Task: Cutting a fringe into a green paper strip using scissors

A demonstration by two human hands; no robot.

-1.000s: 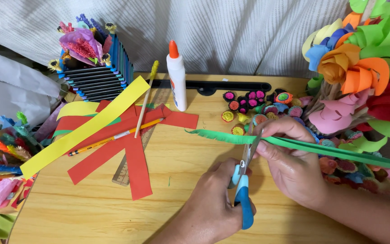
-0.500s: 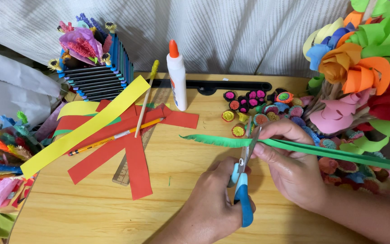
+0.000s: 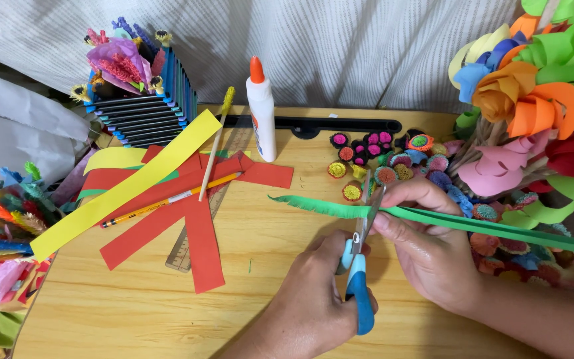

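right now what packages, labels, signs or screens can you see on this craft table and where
Glue bottle: upright at the back of the wooden table, white tapered body, orange pointed cap.
Label on the glue bottle: small patch low on its left side, orange and blue; too small to make out more.
No signs or screens show.

One glue bottle (image 3: 261, 110), one pencil (image 3: 171, 199), one scissors (image 3: 359, 279), two hands (image 3: 317, 302).
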